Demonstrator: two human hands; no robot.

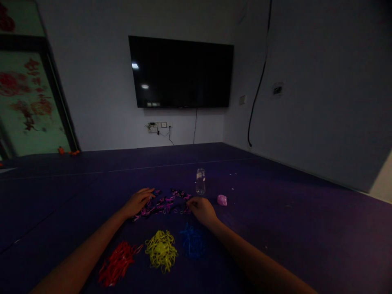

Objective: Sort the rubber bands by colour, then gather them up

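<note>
A loose spread of pink, purple and dark rubber bands lies on the purple surface between my two hands. My left hand rests flat at its left side, fingers stretched out over the bands. At the right end, my right hand has its thumb and fingers pinched together down among the bands; what is between the fingertips is too small to tell. Nearer to me are separate heaps of red rubber bands, yellow rubber bands and blue rubber bands.
A clear jar stands just beyond my right hand. Right of it sits a small crumpled pink thing. Tiny white scraps dot the purple surface. On the far wall hangs a dark television, with cables and sockets below.
</note>
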